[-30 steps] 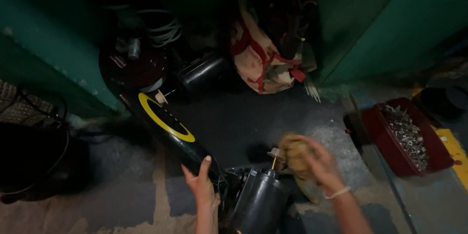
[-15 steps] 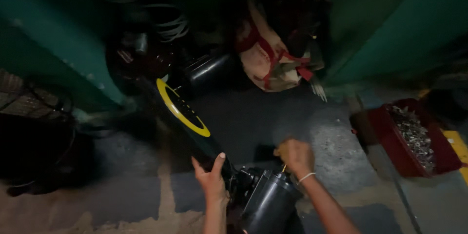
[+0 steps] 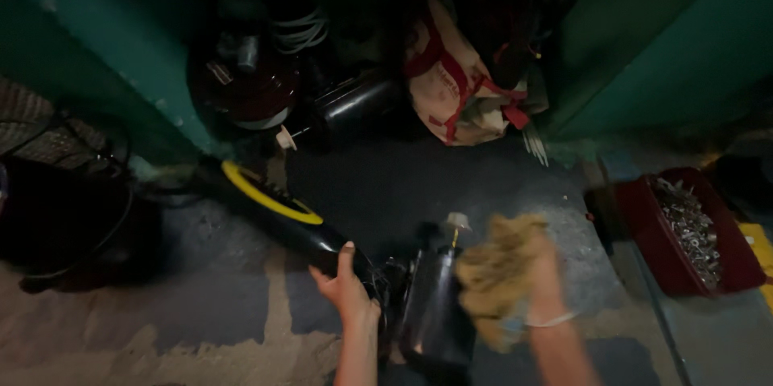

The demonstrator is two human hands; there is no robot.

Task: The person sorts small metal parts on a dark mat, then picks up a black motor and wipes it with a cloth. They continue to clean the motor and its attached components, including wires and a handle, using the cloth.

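- Two green walls [image 3: 97, 56] meet behind a dark corner, and the concrete floor [image 3: 201, 305] below them is grey with pale sandy patches.
- Against the left edge sits a dark bulky shape [image 3: 64, 225] with black cables looped over it; what it is cannot be made out.
- In the corner stands a dark red round machine part [image 3: 245, 88] with grey hoses coiled behind it, and a black cylinder [image 3: 358, 104] lies just beside it.
- To the right of that leans a tan cloth bag [image 3: 451, 88] with red straps.
- At the far right a red tray [image 3: 644, 217] holds a heap of small metal pieces.
- Across the middle of the floor lies a long black tool body [image 3: 298, 229] with a yellow ring around it, slanting from upper left to lower right.
- Its lower end meets a black motor housing [image 3: 435, 313], which stands between the two forearms.
- The left hand [image 3: 346, 289] rests on the tool body's lower end, thumb up and fingers wrapped round the far side.
- The right hand [image 3: 535, 281] is blurred and closed around a yellowish rag [image 3: 499, 273], just right of the housing's top.
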